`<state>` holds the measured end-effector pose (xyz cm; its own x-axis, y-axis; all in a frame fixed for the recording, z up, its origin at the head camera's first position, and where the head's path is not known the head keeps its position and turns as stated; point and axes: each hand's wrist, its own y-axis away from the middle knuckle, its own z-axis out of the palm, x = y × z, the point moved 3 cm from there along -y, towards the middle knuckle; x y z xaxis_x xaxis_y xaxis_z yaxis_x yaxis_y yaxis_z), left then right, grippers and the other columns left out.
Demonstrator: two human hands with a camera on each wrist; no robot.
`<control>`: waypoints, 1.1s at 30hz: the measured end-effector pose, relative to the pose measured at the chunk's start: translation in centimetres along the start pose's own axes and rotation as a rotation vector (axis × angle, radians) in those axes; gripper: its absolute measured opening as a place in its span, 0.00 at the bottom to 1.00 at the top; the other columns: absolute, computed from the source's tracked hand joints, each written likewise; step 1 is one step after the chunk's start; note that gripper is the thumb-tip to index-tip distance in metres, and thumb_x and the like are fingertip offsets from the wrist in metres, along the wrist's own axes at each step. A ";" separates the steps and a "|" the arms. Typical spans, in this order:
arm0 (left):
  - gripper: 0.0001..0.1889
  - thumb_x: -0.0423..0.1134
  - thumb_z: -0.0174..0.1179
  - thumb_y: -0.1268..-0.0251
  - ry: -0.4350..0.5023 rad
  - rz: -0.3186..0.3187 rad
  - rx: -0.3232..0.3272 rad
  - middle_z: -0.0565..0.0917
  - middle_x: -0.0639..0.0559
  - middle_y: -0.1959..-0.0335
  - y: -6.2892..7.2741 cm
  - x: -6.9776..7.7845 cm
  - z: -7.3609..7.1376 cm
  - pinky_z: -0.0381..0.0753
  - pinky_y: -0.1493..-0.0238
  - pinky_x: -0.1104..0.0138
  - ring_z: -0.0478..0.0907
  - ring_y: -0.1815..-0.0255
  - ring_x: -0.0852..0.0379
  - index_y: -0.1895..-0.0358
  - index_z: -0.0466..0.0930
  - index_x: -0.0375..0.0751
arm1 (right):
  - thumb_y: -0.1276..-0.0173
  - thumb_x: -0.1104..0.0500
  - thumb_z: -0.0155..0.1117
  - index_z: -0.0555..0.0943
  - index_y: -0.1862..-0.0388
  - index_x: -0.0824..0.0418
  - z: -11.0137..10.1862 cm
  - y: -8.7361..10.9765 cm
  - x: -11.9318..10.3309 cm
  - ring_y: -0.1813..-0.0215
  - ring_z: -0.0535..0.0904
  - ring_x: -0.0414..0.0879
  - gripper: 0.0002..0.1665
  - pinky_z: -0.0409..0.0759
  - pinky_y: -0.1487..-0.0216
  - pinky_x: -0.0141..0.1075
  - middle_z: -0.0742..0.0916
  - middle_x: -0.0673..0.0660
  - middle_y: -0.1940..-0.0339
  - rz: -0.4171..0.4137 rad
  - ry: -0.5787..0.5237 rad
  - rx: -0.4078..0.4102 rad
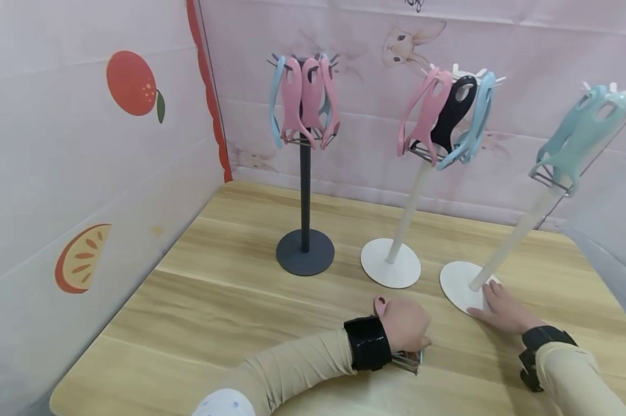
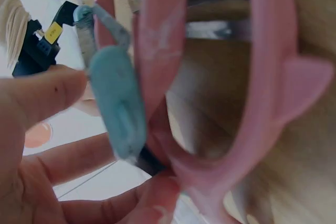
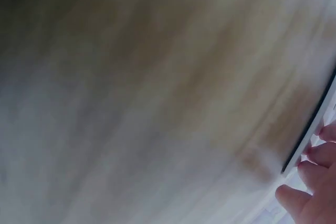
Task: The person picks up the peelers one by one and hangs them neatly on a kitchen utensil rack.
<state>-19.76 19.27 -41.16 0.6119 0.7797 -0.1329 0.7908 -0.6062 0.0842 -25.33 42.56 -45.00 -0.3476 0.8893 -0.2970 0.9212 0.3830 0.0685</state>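
Note:
My left hand (image 1: 406, 323) is low over the table and grips a bunch of vegetable peelers. A pink peeler handle (image 1: 379, 305) sticks out past it, and metal blades (image 1: 407, 363) show below the palm. Up close in the left wrist view, a pink Y-shaped peeler (image 2: 262, 66) lies beside a light blue peeler end (image 2: 118, 103), near my thumb and fingers. My right hand (image 1: 505, 309) rests with spread fingers on the white round base (image 1: 458, 280) of the right stand. That base's thin edge (image 3: 310, 129) lies along the right fingertips in the right wrist view.
Pink and light blue peelers (image 1: 292, 95) hang from a dark stand (image 1: 304, 254). On the middle white stand (image 1: 385, 271) hang pink, black and blue ones. Teal peelers (image 1: 583, 138) hang on the tilted-looking right stand. Printed cloth walls (image 1: 110, 173) border the wooden table (image 1: 214, 300).

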 end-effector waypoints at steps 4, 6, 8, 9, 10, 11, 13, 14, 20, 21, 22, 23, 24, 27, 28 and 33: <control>0.22 0.54 0.61 0.44 -0.006 -0.010 0.057 0.69 0.62 0.87 0.1 0.7 0.1 0.62 0.89 0.69 0.65 0.85 0.64 0.90 0.67 0.52 | 0.38 0.47 0.63 0.55 0.43 0.93 0.3 0.8 0.2 0.40 0.50 0.82 0.52 0.53 0.42 0.66 0.56 0.91 0.42 0.021 -0.044 -0.014; 0.20 0.51 0.63 0.45 0.007 -0.020 0.062 0.69 0.62 0.87 0.1 0.8 0.2 0.62 0.89 0.69 0.65 0.85 0.63 0.89 0.67 0.52 | 0.37 0.46 0.62 0.54 0.43 0.93 0.4 0.9 0.2 0.39 0.49 0.82 0.52 0.52 0.42 0.66 0.55 0.91 0.41 0.029 -0.055 -0.023; 0.19 0.49 0.63 0.46 0.024 -0.025 0.060 0.68 0.61 0.87 0.1 0.8 0.3 0.62 0.89 0.69 0.65 0.85 0.63 0.89 0.68 0.51 | 0.36 0.46 0.61 0.54 0.43 0.93 0.5 1.0 0.1 0.39 0.48 0.83 0.52 0.51 0.41 0.67 0.54 0.91 0.41 0.032 -0.060 -0.027; 0.19 0.49 0.64 0.46 0.035 -0.028 0.053 0.68 0.61 0.87 0.1 0.7 0.3 0.63 0.88 0.69 0.65 0.85 0.63 0.89 0.68 0.51 | 0.36 0.46 0.61 0.53 0.43 0.93 0.6 1.0 0.1 0.39 0.48 0.83 0.52 0.50 0.41 0.67 0.54 0.91 0.41 0.030 -0.058 -0.026; 0.19 0.49 0.64 0.46 0.049 -0.033 0.045 0.68 0.61 0.87 0.1 0.7 0.3 0.63 0.88 0.69 0.65 0.85 0.63 0.89 0.68 0.51 | 0.36 0.46 0.60 0.53 0.42 0.93 0.6 1.0 0.1 0.39 0.47 0.83 0.52 0.50 0.41 0.67 0.53 0.91 0.41 0.035 -0.063 -0.031; 0.20 0.50 0.64 0.46 0.060 -0.038 0.041 0.68 0.61 0.86 0.1 0.6 0.3 0.63 0.88 0.70 0.65 0.85 0.63 0.89 0.68 0.51 | 0.36 0.46 0.60 0.53 0.43 0.93 0.5 1.0 0.0 0.39 0.47 0.83 0.52 0.50 0.41 0.67 0.53 0.91 0.41 0.027 -0.056 -0.025; 0.21 0.50 0.65 0.47 0.089 -0.047 0.037 0.67 0.61 0.87 0.2 0.3 0.2 0.63 0.87 0.70 0.65 0.85 0.63 0.89 0.67 0.50 | 0.35 0.46 0.60 0.53 0.43 0.93 0.4 1.0 -0.3 0.39 0.47 0.83 0.52 0.50 0.41 0.67 0.53 0.91 0.41 0.012 -0.050 -0.018; 0.21 0.50 0.65 0.48 0.104 -0.048 0.039 0.66 0.61 0.87 0.2 0.1 0.0 0.63 0.87 0.70 0.64 0.85 0.64 0.90 0.66 0.50 | 0.35 0.46 0.60 0.53 0.43 0.93 0.3 0.9 -0.4 0.39 0.47 0.83 0.52 0.50 0.41 0.67 0.53 0.91 0.41 0.007 -0.047 -0.016; 0.21 0.45 0.64 0.48 0.271 0.019 0.146 0.59 0.62 0.91 0.1 -1.1 -2.1 0.57 0.86 0.75 0.59 0.86 0.67 0.91 0.65 0.48 | 0.35 0.46 0.60 0.55 0.44 0.92 0.1 0.5 -0.6 0.40 0.52 0.82 0.50 0.55 0.42 0.66 0.58 0.89 0.43 -0.018 0.027 0.005; 0.17 0.44 0.63 0.48 0.322 0.032 0.173 0.63 0.63 0.90 0.0 -1.4 -2.6 0.57 0.86 0.76 0.58 0.86 0.68 0.90 0.70 0.48 | 0.35 0.46 0.61 0.56 0.45 0.92 0.1 0.4 -0.6 0.41 0.53 0.82 0.50 0.56 0.42 0.65 0.59 0.89 0.43 -0.018 0.042 0.007; 0.13 0.42 0.63 0.47 0.373 0.049 0.196 0.64 0.63 0.90 -0.1 -1.6 -3.2 0.57 0.86 0.76 0.57 0.87 0.68 0.86 0.77 0.48 | 0.35 0.46 0.61 0.56 0.45 0.92 0.1 0.3 -0.6 0.41 0.54 0.82 0.50 0.57 0.42 0.65 0.59 0.89 0.43 -0.016 0.052 0.008; 0.07 0.41 0.62 0.47 0.405 0.067 0.220 0.66 0.63 0.89 -0.2 -1.8 -3.7 0.57 0.86 0.77 0.56 0.88 0.69 0.80 0.83 0.49 | 0.35 0.46 0.61 0.56 0.45 0.92 0.1 0.3 -0.6 0.41 0.54 0.82 0.49 0.57 0.42 0.65 0.60 0.89 0.43 -0.014 0.062 0.009; 0.05 0.40 0.62 0.46 0.452 0.077 0.238 0.72 0.64 0.86 -0.3 -1.9 -4.4 0.57 0.86 0.78 0.55 0.88 0.69 0.72 0.87 0.50 | 0.35 0.46 0.61 0.56 0.45 0.92 0.1 0.2 -0.6 0.41 0.55 0.81 0.49 0.58 0.42 0.65 0.60 0.89 0.44 -0.013 0.067 0.010; 0.15 0.38 0.60 0.44 0.552 0.123 0.317 0.80 0.61 0.78 -0.7 -2.4 -6.2 0.57 0.86 0.80 0.54 0.88 0.70 0.53 0.85 0.49 | 0.34 0.45 0.59 0.56 0.45 0.92 0.2 0.1 -0.5 0.41 0.54 0.82 0.49 0.58 0.43 0.65 0.60 0.90 0.44 0.002 0.067 0.005; 0.15 0.37 0.59 0.43 0.566 0.145 0.351 0.81 0.60 0.77 -0.9 -2.6 -6.9 0.57 0.85 0.80 0.55 0.87 0.70 0.51 0.84 0.48 | 0.34 0.45 0.59 0.56 0.45 0.92 0.2 0.1 -0.5 0.41 0.54 0.83 0.49 0.58 0.43 0.65 0.60 0.90 0.44 0.002 0.069 0.011; 0.14 0.38 0.58 0.39 0.544 0.216 0.568 0.84 0.58 0.70 -1.5 -3.2 -11.1 0.58 0.82 0.81 0.61 0.82 0.69 0.50 0.83 0.50 | 0.33 0.45 0.57 0.56 0.46 0.93 0.4 0.1 -0.4 0.42 0.54 0.84 0.49 0.58 0.43 0.66 0.60 0.91 0.46 0.012 0.057 0.026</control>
<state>-22.76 19.41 -29.93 0.7874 0.5146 0.3394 0.6155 -0.6248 -0.4804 -25.00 42.15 -45.26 -0.3448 0.9070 -0.2419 0.9295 0.3658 0.0467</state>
